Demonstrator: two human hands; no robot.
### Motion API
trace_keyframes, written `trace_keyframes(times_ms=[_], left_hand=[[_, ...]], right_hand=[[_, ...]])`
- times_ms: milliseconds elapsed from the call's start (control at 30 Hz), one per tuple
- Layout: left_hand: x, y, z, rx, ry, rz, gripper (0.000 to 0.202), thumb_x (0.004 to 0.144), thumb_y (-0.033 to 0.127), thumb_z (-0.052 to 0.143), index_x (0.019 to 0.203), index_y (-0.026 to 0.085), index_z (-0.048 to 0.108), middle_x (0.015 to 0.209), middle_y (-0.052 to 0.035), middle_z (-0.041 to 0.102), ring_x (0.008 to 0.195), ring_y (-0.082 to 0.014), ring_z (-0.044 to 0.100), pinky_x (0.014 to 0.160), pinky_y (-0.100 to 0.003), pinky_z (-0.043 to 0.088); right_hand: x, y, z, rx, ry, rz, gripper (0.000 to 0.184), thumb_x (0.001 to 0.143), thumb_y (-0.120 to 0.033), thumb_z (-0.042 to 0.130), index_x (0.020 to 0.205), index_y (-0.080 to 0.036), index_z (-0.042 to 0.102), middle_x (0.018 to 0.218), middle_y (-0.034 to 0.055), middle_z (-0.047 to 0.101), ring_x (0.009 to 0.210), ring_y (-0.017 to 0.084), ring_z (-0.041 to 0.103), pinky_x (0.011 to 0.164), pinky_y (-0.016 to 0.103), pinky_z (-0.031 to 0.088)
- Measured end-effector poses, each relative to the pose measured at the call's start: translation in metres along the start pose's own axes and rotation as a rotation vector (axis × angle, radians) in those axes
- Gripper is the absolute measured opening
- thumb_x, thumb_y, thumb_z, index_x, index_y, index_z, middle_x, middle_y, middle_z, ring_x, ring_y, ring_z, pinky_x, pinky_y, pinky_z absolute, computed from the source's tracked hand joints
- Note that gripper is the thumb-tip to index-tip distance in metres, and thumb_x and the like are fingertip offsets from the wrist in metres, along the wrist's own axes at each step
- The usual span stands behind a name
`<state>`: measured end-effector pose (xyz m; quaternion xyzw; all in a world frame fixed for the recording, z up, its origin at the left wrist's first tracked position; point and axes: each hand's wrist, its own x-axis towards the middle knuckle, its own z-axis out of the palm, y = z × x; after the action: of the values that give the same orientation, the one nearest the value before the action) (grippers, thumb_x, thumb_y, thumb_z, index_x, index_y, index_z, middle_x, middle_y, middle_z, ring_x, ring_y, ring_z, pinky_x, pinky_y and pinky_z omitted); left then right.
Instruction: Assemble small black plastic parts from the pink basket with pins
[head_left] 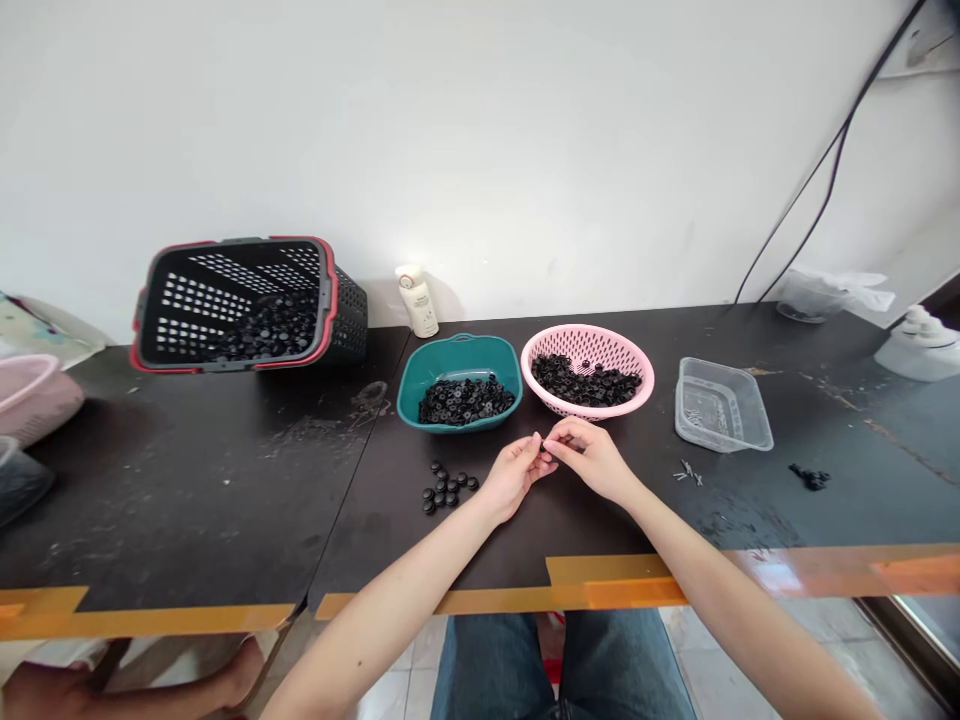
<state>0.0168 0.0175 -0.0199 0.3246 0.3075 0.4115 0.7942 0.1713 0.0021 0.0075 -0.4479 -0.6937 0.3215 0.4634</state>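
My left hand (519,472) and my right hand (587,452) meet over the table in front of the pink basket. Fingertips of both pinch a small black part (542,447), mostly covered by the fingers, so its exact shape is hidden. Behind my left hand stands a teal tub (459,350) with many small black ring-like pieces (465,400). The pink perforated basket (615,345), just beyond my right hand, holds many small black parts (581,380). Left of my left hand lies a loose group of round black caps (442,487).
A clear plastic box (724,400) with small metal pins stands right; several pins (688,473) lie before it. Further right is a small black pile (810,477). A black basket with red trim (349,315), tipped on its side, and a white bottle (418,300) stand by the wall.
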Motion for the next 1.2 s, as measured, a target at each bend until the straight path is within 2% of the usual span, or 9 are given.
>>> trace_keyframes(times_ms=[167, 333, 433, 500, 633, 800, 933, 1100, 1200], left_hand=[[-0.001, -0.001, 0.0, 0.036, -0.015, -0.004, 0.042, 0.073, 0.052, 0.068, 0.071, 0.011, 0.059, 0.057, 0.0034, 0.051, 0.055, -0.0057, 0.048, 0.075, -0.029, 0.051], [0.0, -0.005, 0.0, 0.043, 0.02, 0.009, 0.047, 0.07, 0.057, 0.067, 0.069, 0.012, 0.055, 0.055, 0.0051, 0.046, 0.053, -0.0056, 0.044, 0.066, -0.026, 0.05], [-0.001, -0.006, 0.0, 0.025, 0.028, 0.027, 0.047, 0.07, 0.058, 0.066, 0.071, 0.013, 0.056, 0.053, 0.0061, 0.044, 0.052, -0.0051, 0.043, 0.066, -0.025, 0.05], [-0.001, -0.005, 0.0, -0.003, 0.024, 0.035, 0.044, 0.072, 0.055, 0.067, 0.075, 0.012, 0.058, 0.056, 0.0057, 0.047, 0.051, -0.0043, 0.044, 0.069, -0.025, 0.05], [-0.002, -0.001, -0.002, -0.085, 0.017, 0.027, 0.036, 0.07, 0.041, 0.075, 0.087, 0.013, 0.061, 0.075, 0.0013, 0.059, 0.06, -0.0038, 0.052, 0.077, -0.025, 0.051], [-0.002, 0.002, -0.004, -0.085, -0.018, 0.027, 0.034, 0.07, 0.029, 0.078, 0.098, 0.016, 0.063, 0.096, -0.0031, 0.064, 0.071, -0.0054, 0.058, 0.082, -0.026, 0.05], [-0.003, 0.001, -0.004, -0.061, -0.035, 0.021, 0.031, 0.069, 0.028, 0.078, 0.096, 0.015, 0.067, 0.098, -0.0042, 0.064, 0.073, -0.0061, 0.058, 0.084, -0.027, 0.049], [-0.003, 0.002, -0.002, -0.048, -0.014, 0.016, 0.031, 0.069, 0.032, 0.077, 0.093, 0.015, 0.067, 0.094, -0.0036, 0.063, 0.068, -0.0053, 0.055, 0.083, -0.029, 0.049], [-0.009, 0.005, 0.001, 0.097, 0.024, 0.156, 0.03, 0.073, 0.037, 0.072, 0.092, 0.015, 0.066, 0.09, -0.0041, 0.063, 0.07, -0.0089, 0.056, 0.079, -0.028, 0.049]], right_hand=[[0.007, -0.006, -0.004, -0.026, -0.15, 0.002, 0.012, 0.086, -0.028, 0.057, 0.08, -0.019, 0.062, 0.082, 0.003, 0.06, 0.071, 0.014, 0.059, 0.063, 0.028, 0.049], [0.007, -0.01, 0.003, 0.002, -0.176, 0.061, 0.017, 0.084, -0.034, 0.058, 0.081, -0.018, 0.063, 0.079, 0.0034, 0.062, 0.069, 0.015, 0.062, 0.06, 0.027, 0.05], [0.015, -0.014, -0.005, -0.017, -0.211, 0.069, 0.02, 0.081, -0.037, 0.062, 0.086, -0.017, 0.064, 0.076, 0.003, 0.064, 0.066, 0.015, 0.062, 0.059, 0.027, 0.05], [0.03, -0.014, -0.017, -0.032, -0.127, 0.048, 0.023, 0.08, -0.039, 0.063, 0.088, -0.018, 0.064, 0.078, 0.0032, 0.066, 0.068, 0.015, 0.062, 0.06, 0.028, 0.05], [0.077, 0.004, -0.042, -0.176, 0.165, 0.048, 0.018, 0.082, -0.034, 0.06, 0.089, -0.019, 0.066, 0.088, 0.0056, 0.069, 0.079, 0.018, 0.063, 0.075, 0.034, 0.05], [0.114, 0.032, -0.045, -0.326, -0.119, 0.172, 0.015, 0.073, -0.024, 0.066, 0.086, -0.02, 0.073, 0.088, 0.0044, 0.073, 0.077, 0.019, 0.065, 0.078, 0.034, 0.049], [0.117, 0.036, -0.035, -0.322, -0.187, 0.199, 0.014, 0.073, -0.03, 0.065, 0.072, -0.02, 0.075, 0.071, 0.0017, 0.072, 0.061, 0.018, 0.062, 0.064, 0.03, 0.048], [0.119, 0.025, -0.037, -0.351, -0.1, 0.215, 0.019, 0.072, -0.036, 0.066, 0.07, -0.018, 0.072, 0.072, 0.0036, 0.071, 0.064, 0.018, 0.061, 0.064, 0.03, 0.047], [0.107, 0.011, -0.048, -0.133, -0.06, 0.236, 0.019, 0.069, -0.036, 0.07, 0.071, -0.017, 0.066, 0.075, 0.004, 0.069, 0.071, 0.018, 0.064, 0.068, 0.031, 0.049]])
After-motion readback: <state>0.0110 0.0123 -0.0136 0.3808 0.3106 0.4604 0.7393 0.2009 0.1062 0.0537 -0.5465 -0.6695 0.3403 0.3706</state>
